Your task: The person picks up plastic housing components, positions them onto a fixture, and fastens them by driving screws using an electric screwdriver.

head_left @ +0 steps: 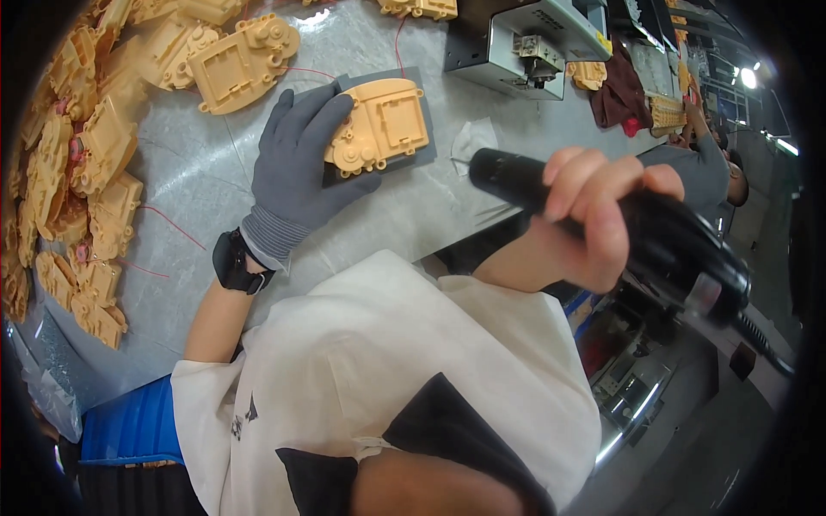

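Observation:
A yellow-orange plastic housing (pixel 370 129) with a square recess lies on a dark grey block (pixel 425 148) on the table. My left hand (pixel 297 159), in a grey glove, grips the housing's left side, with the thumb along its near edge and the fingers at its far left. In my bare right hand (pixel 594 211) is a black corded electric screwdriver (pixel 684 254). The fingers wrap round its body, and its thin bit points left toward the housing, apart from it. A red wire (pixel 399 47) runs up from the housing's far edge.
Many similar yellow housings (pixel 112 146) are heaped on the left, some with red wires. A grey metal machine (pixel 525 47) stands at the back right, and a white scrap (pixel 475 142) lies before it. A blue crate (pixel 129 421) is below left. Another person (pixel 705 168) sits far right.

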{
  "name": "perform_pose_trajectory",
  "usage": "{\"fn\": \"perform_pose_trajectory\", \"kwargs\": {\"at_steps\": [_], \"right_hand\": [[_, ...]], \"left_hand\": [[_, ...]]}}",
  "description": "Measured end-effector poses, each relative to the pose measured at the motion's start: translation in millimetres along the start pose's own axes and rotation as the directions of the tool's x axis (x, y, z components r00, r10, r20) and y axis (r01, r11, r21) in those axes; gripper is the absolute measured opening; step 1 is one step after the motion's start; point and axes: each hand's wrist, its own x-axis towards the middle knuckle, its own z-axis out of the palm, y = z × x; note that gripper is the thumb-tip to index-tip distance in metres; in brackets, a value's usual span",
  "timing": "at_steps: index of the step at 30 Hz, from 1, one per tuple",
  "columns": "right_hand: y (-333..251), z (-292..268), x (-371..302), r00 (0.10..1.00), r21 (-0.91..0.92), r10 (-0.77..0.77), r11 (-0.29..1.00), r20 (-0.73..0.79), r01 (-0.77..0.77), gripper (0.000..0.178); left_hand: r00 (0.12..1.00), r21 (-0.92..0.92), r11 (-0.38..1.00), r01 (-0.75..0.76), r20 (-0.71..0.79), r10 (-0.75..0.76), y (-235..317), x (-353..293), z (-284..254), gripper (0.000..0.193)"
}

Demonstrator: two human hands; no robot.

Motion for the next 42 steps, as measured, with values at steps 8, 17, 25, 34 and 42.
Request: {"fn": "perform_pose_trajectory", "kwargs": {"at_steps": [8, 17, 25, 34, 42], "right_hand": [[14, 25, -6, 0.994, -0.154, 0.077, 0.986, 0.073, -0.065, 0.047], [17, 27, -2, 0.990, -0.140, 0.100, 0.986, 0.098, -0.086, 0.043], [20, 30, -3, 0.989, -0.156, 0.127, 0.981, 0.077, -0.114, 0.039], [27, 36, -4, 0.975, -0.150, 0.197, 0.972, 0.107, -0.180, 0.035], [29, 19, 4, 0.910, -0.119, 0.157, 0.986, 0.383, -0.120, 0.039]], "left_hand": [[1.000, -0.017, 0.999, -0.031, -0.003, 0.030, -7, -7, -2, 0.073], [0.999, -0.032, 0.999, -0.021, 0.031, 0.022, -7, -6, -5, 0.072], [0.999, -0.046, 0.999, -0.009, 0.037, 0.011, -8, -6, -4, 0.073], [1.000, -0.062, 0.998, -0.005, 0.024, 0.007, -10, -5, -4, 0.074], [0.998, -0.073, 0.997, -0.011, 0.060, 0.015, -9, 0, -5, 0.075]]}}
